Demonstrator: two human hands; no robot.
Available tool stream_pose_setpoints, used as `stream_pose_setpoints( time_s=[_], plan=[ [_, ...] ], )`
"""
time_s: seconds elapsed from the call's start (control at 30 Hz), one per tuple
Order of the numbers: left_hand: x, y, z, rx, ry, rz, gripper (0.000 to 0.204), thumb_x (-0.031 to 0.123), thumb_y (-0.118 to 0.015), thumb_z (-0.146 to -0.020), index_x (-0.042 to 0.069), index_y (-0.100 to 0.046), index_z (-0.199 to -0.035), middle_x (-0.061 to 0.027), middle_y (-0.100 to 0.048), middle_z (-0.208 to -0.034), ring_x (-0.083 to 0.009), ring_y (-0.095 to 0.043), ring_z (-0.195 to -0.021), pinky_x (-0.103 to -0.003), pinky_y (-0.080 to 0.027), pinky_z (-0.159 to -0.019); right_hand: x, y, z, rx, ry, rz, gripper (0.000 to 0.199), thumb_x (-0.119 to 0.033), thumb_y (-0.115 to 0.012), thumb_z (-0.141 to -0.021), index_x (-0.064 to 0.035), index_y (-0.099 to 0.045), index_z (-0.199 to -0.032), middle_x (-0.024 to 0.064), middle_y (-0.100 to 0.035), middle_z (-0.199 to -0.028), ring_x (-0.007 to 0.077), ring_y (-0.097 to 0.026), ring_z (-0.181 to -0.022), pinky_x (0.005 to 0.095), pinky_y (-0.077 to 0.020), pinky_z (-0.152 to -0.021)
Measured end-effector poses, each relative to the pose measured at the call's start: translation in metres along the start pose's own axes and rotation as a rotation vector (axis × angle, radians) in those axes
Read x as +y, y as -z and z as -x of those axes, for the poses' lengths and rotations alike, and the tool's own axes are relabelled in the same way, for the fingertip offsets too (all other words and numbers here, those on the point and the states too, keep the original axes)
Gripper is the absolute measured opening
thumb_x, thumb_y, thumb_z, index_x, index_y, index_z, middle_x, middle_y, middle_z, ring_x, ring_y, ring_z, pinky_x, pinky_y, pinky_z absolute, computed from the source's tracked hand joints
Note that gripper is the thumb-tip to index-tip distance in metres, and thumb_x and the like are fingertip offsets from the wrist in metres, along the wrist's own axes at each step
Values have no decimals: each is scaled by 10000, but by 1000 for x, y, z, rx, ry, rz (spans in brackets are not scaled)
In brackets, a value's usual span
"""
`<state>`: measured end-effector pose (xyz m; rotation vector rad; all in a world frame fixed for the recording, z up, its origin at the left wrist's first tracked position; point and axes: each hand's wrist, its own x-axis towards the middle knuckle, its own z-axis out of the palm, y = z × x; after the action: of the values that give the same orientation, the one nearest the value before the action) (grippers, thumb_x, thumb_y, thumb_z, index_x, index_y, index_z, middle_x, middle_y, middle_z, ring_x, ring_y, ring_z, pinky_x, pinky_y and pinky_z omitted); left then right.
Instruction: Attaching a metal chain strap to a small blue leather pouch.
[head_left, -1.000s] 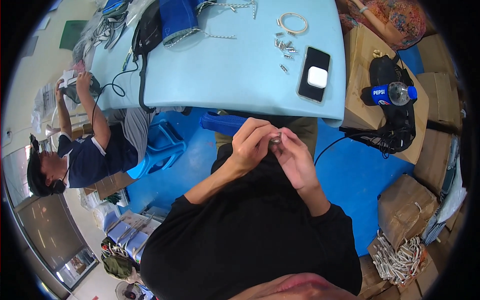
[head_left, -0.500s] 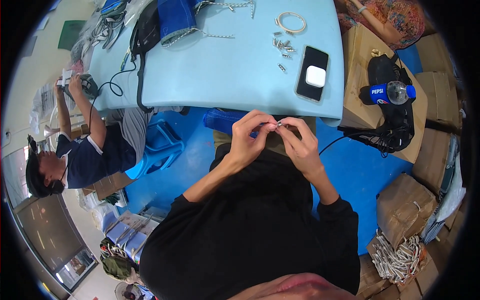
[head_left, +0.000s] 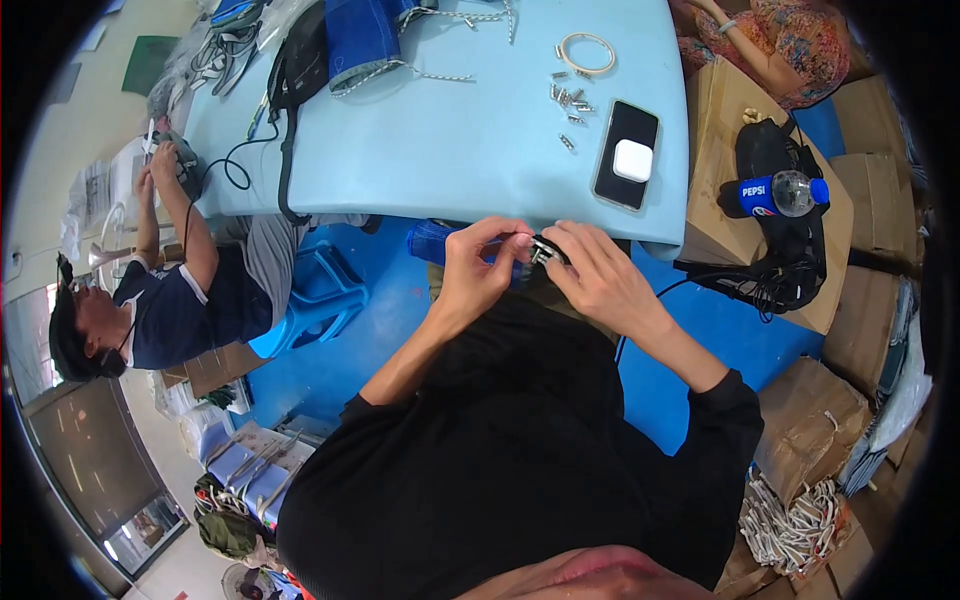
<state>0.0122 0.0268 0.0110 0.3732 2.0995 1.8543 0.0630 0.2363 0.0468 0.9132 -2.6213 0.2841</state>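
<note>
Above my lap, just off the near table edge, my two hands meet. My right hand point(head_left: 598, 272) is closed around a small black-and-silver metal object point(head_left: 545, 250) whose kind I cannot make out. The fingertips of my left hand point(head_left: 478, 265) are pinched together right beside it; anything between them is too small or hidden to name. Beyond the hands, several small silver metal pieces point(head_left: 570, 101) lie on the pale blue table point(head_left: 450, 150). A pale ring point(head_left: 587, 54) lies behind them.
A phone point(head_left: 626, 155) with a white case point(head_left: 632, 160) on it lies at the table's right. A cola bottle point(head_left: 785, 191) and black bag point(head_left: 770, 250) rest on a cardboard box point(head_left: 720, 120). Blue fabric point(head_left: 362, 40) lies far left. A co-worker point(head_left: 200, 290) sits left, near a blue stool point(head_left: 315, 300).
Half a second ago both hands pinched a tiny metal piece. Now my right hand grips the black-and-silver object, its elbow swung outward. The left fingertips have shifted slightly left.
</note>
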Motion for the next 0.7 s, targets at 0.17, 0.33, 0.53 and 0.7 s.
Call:
stream_pose_setpoints(
  time_s=[0.17,0.33,0.53,0.7],
  plan=[
    [-9,0,3,-27,-10,79,73,-45,-651,-995,-71,-708,-1032,-66,-697,-934,-126,-675,-837,-272,-569,-755,-11,6,-3,87,-161,-451,175,-71,-761,-834,20,-634,-912,116,-619,-1148,308,-630,-1103,418,-538,-924],
    [-10,-5,4,-10,5,153,72,-66,-650,-987,-68,-711,-1025,-79,-695,-958,-133,-679,-836,-271,-571,-767,0,9,-6,78,-200,-622,180,-60,-803,-799,9,-663,-890,77,-604,-1014,282,-621,-927,400,-516,-804],
    [-5,-10,8,171,-228,55,87,-89,-698,-929,-46,-725,-1000,-106,-703,-918,-163,-699,-778,-265,-567,-692,-4,-14,0,142,-601,-1003,159,-115,-810,-908,18,-724,-896,42,-594,-903,148,-604,-760,306,-487,-698],
    [17,-10,12,134,-566,-321,190,-126,-748,-830,-17,-735,-985,-121,-704,-943,-236,-710,-788,-299,-579,-687,-31,-38,11,240,-1204,-1854,231,-240,-745,-1000,-33,-744,-900,-15,-656,-799,72,-581,-699,238,-468,-660]
  ],
)
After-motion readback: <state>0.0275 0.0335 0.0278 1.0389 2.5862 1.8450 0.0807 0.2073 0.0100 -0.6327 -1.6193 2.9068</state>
